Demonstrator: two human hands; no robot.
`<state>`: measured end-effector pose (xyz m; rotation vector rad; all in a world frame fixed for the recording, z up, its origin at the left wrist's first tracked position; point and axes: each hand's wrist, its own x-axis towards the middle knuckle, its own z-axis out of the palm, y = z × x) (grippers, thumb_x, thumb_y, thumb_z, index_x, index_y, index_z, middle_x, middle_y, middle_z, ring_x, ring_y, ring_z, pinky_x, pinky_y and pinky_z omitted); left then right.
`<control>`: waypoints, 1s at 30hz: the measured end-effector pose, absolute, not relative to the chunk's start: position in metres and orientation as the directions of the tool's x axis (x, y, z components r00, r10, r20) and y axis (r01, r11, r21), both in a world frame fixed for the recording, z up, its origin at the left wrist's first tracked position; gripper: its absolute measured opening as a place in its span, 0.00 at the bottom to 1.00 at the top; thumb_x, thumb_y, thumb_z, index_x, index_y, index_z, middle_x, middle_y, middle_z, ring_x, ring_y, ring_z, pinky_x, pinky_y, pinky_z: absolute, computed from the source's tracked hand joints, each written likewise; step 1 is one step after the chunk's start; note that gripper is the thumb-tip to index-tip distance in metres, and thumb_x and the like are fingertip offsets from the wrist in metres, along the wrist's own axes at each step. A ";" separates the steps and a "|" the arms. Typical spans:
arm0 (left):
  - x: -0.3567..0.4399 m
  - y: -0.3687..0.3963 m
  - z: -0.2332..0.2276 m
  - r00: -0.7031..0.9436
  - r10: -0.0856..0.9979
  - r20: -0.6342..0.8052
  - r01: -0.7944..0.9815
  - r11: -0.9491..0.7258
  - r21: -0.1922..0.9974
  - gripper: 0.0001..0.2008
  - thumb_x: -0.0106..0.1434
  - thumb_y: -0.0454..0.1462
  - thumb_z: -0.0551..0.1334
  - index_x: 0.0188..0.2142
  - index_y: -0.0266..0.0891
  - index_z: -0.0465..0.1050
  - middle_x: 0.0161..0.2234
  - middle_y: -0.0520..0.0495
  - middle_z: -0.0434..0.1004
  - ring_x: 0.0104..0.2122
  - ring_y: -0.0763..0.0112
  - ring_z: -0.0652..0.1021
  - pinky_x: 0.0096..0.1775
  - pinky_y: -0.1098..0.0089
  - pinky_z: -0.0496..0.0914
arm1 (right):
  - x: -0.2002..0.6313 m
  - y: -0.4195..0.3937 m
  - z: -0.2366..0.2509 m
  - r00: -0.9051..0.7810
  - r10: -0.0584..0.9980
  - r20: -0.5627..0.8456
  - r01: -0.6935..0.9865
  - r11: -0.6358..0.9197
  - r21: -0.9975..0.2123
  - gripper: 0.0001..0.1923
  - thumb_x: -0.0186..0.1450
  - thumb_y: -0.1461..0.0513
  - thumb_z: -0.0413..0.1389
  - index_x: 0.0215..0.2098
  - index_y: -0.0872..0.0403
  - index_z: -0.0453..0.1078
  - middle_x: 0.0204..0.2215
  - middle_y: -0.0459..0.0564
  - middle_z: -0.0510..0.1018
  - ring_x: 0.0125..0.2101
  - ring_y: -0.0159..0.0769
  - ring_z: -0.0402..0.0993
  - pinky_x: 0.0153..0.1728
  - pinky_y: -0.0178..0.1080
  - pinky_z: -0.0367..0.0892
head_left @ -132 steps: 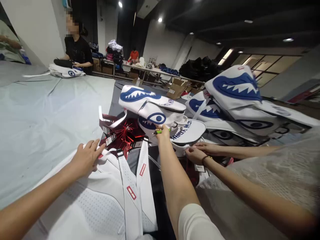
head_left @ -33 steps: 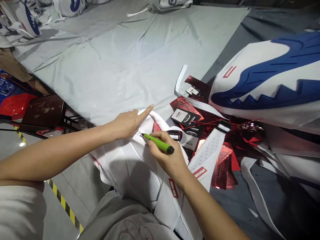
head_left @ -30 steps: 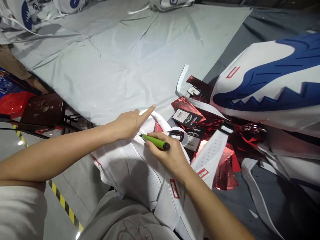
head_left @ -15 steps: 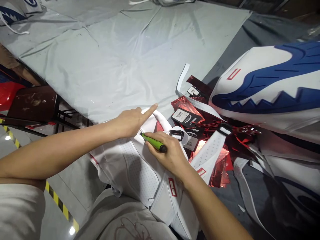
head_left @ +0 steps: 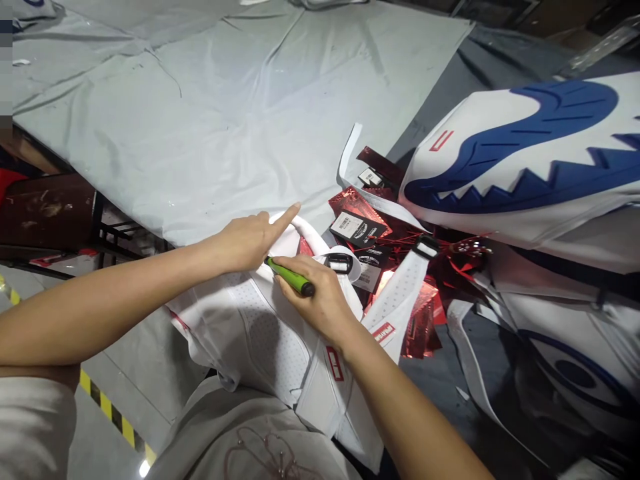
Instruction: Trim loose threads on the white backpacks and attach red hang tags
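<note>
A white backpack (head_left: 250,327) with dotted mesh panels lies at the table's near edge, against my body. My left hand (head_left: 257,237) grips its top edge beside the rolled handle. The index finger points outward and the other fingers curl into the fabric, partly hidden. My right hand (head_left: 317,290) is closed around a green pen-shaped tool with a black end (head_left: 293,277). Its tip meets the bag right at my left fingers, so I cannot make the tip out. A padded shoulder strap (head_left: 395,313) with a black buckle stretches to the right.
Shiny red packets (head_left: 423,313) and black hang tags (head_left: 356,229) lie right of my hands. Beyond them sit white bags with blue shark-mouth and eye patterns (head_left: 520,157). A grey sheet (head_left: 215,120) covers the table. Yellow-black tape (head_left: 107,407) marks the floor at left.
The whole view has shifted, so the table and bags appear further left. Both hands keep nearly the same place on the backpack, and the green tool stays in my right hand.
</note>
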<state>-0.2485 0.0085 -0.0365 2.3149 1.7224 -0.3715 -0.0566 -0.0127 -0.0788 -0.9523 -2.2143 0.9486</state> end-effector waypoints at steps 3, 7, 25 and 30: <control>-0.249 0.009 -0.039 0.283 0.902 -0.325 0.957 -0.287 0.038 0.43 0.67 0.36 0.52 0.71 0.47 0.21 0.46 0.39 0.70 0.41 0.57 0.77 0.39 0.65 0.69 | -0.056 -0.014 -0.077 -0.608 0.776 0.166 0.445 0.507 -0.738 0.13 0.66 0.64 0.57 0.48 0.52 0.77 0.39 0.50 0.81 0.39 0.38 0.78 0.42 0.38 0.70; -0.249 0.009 -0.039 0.295 0.899 -0.323 0.953 -0.303 0.027 0.43 0.66 0.36 0.52 0.71 0.46 0.21 0.45 0.39 0.70 0.41 0.57 0.77 0.38 0.65 0.69 | -0.054 -0.014 -0.073 -0.614 0.777 0.140 0.457 0.494 -0.740 0.13 0.66 0.64 0.57 0.49 0.53 0.77 0.40 0.50 0.81 0.39 0.38 0.78 0.42 0.38 0.70; -0.244 0.007 -0.035 0.285 0.910 -0.302 0.954 -0.299 0.000 0.42 0.67 0.38 0.52 0.72 0.46 0.24 0.45 0.39 0.70 0.40 0.57 0.77 0.35 0.66 0.68 | -0.048 -0.012 -0.073 -0.632 0.755 0.173 0.371 0.492 -0.787 0.14 0.67 0.65 0.58 0.50 0.52 0.77 0.40 0.51 0.81 0.40 0.38 0.77 0.43 0.38 0.69; -0.240 0.011 -0.029 0.279 0.905 -0.320 0.954 -0.300 -0.015 0.42 0.67 0.37 0.51 0.72 0.45 0.24 0.46 0.38 0.71 0.41 0.56 0.77 0.36 0.66 0.68 | -0.049 -0.007 -0.071 -0.654 0.746 0.127 0.411 0.491 -0.768 0.14 0.65 0.66 0.59 0.49 0.53 0.77 0.39 0.50 0.81 0.38 0.38 0.77 0.41 0.37 0.68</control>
